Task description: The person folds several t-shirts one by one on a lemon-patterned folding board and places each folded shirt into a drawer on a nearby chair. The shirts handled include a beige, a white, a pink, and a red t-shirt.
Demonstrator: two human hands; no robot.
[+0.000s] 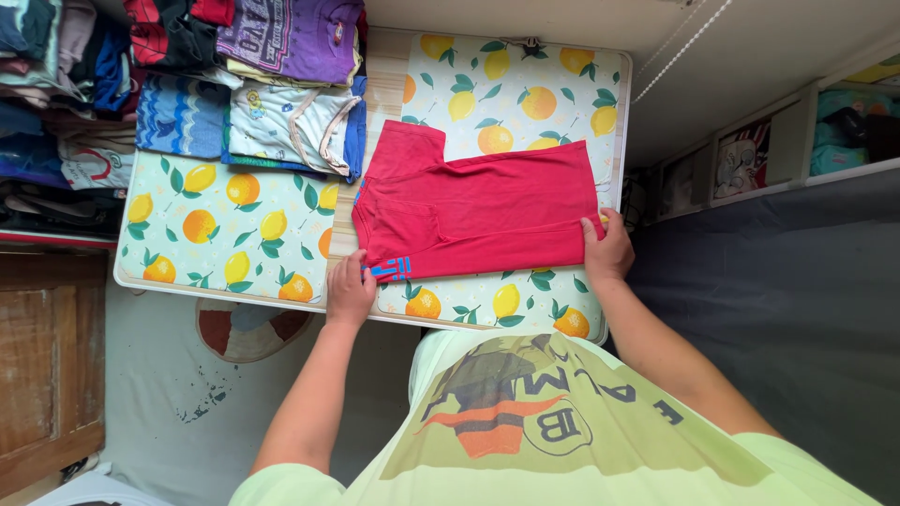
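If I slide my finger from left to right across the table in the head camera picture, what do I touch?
Folded clothes pile → left hand → red shirt → right hand.

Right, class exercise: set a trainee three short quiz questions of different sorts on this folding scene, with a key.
1. True or false: the red shirt lies on the lemon-print table cover.
2. Which hand grips the shirt's edge at the table's far right side? A left hand B right hand
3. What sits on the table's back left part?

Key:
1. True
2. B
3. Stacks of folded clothes
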